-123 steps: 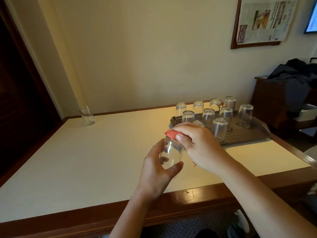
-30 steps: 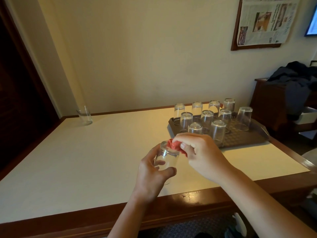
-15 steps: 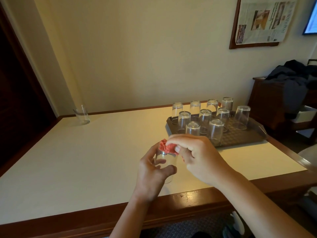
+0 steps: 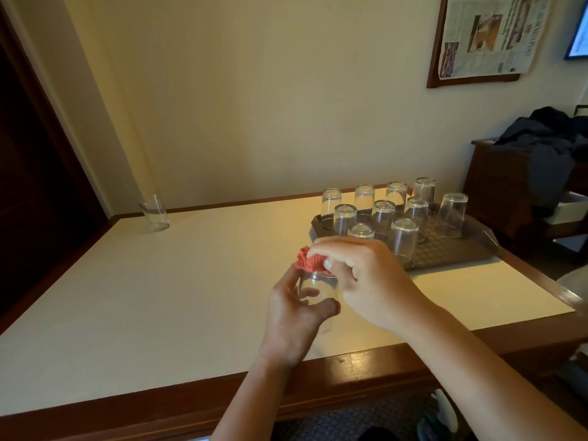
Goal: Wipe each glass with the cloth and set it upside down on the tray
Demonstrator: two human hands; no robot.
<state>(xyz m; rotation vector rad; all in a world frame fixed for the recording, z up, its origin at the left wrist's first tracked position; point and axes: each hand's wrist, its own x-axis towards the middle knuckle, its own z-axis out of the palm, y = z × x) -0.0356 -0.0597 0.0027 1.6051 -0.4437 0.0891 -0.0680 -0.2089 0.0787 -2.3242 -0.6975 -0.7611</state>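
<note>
My left hand grips a clear glass above the near part of the table, fingers curled round its side. My right hand pinches a red cloth bunched over the mouth of that glass. Behind the hands, a brown tray carries several glasses standing upside down. One more glass stands upright, alone, at the far left corner of the table.
The cream table top has a brown wooden rim along the near edge. A dark wooden cabinet with dark clothing on it stands to the right. A framed newspaper hangs on the wall.
The cloth has shifted slightly on the glass's mouth as my right hand worked it. My left hand keeps hold of the glass in nearly the same place.
</note>
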